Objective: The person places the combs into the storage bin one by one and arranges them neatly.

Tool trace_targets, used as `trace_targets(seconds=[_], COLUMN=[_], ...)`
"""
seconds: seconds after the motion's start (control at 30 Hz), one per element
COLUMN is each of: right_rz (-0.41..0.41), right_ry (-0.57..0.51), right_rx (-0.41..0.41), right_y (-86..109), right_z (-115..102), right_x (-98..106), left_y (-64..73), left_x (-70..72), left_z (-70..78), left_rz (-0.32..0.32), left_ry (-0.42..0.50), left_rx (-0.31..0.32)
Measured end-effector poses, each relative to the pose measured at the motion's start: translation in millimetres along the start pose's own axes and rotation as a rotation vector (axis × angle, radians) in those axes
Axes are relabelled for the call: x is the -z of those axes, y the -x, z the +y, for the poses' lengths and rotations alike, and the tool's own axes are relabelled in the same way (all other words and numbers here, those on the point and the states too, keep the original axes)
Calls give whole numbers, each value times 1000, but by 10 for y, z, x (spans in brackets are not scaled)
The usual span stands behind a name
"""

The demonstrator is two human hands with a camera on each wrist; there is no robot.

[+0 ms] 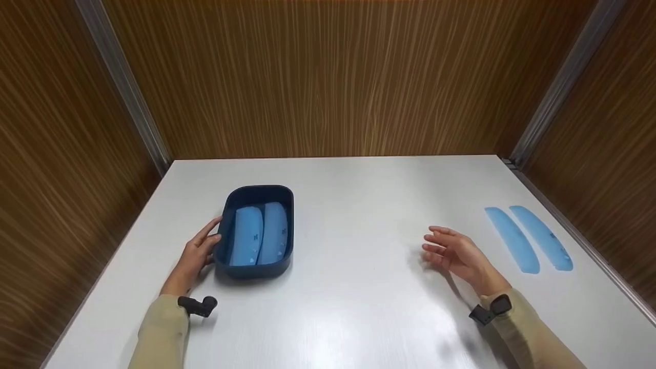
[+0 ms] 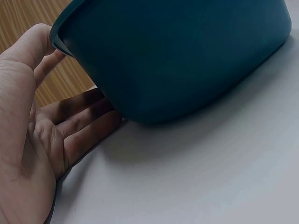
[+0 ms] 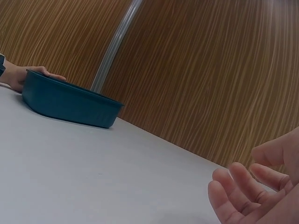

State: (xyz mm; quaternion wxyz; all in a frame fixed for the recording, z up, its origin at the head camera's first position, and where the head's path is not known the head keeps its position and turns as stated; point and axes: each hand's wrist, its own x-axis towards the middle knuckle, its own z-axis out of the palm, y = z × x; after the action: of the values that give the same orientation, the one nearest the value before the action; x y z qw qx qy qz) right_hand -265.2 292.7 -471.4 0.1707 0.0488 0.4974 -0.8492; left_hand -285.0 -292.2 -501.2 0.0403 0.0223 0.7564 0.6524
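Note:
A dark blue, deep rectangular bin with rounded corners (image 1: 256, 273) stands on the left of the table. Inside lie two light blue, curved flat pieces, the left piece (image 1: 246, 236) and the right piece (image 1: 275, 233), side by side with small dark marks. My left hand (image 1: 197, 253) touches the bin's left side, thumb and index finger at the rim. Its other fingers (image 2: 93, 130) lie against the outer wall near the base. My right hand (image 1: 456, 256) hovers over the table on the right, fingers loosely bent and nothing in them.
At the far right of the table lie two more light blue curved pieces, an inner one (image 1: 512, 240) and an outer one (image 1: 543, 238). Wood-grain panels (image 1: 328, 77) wall in the back and both sides of the white table (image 1: 353, 205).

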Motion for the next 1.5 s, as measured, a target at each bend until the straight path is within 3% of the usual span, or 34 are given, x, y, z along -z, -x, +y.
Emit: trace_targets(seconds=[0.37,0.6,0.8,0.93,1.2,1.37,1.43,1.5], right_rz=[122,129,110,153,265,305,356,446], right_ry=[-48,-1,-35,-31,37,84,148,284], right_rx=[54,104,156,145,118,167,183,182], right_y=[154,271,345,409,544,612,618,608], right_z=[-203,-283,-385,-472,-613,-668,-686,-691], right_x=[292,453,607,707,898,1057,1118,1169], left_y=[15,16,16,13,-3,10,14,16], left_x=[1,9,4,-4,-21,-23,-22,-23], left_z=[-4,-9,27,38,21,6,1,-1], left_rz=[15,10,14,13,6,3,7,6], left_ry=[-12,16,31,35,5,3,5,7], left_rx=[-1,2,24,32,17,17,17,18])
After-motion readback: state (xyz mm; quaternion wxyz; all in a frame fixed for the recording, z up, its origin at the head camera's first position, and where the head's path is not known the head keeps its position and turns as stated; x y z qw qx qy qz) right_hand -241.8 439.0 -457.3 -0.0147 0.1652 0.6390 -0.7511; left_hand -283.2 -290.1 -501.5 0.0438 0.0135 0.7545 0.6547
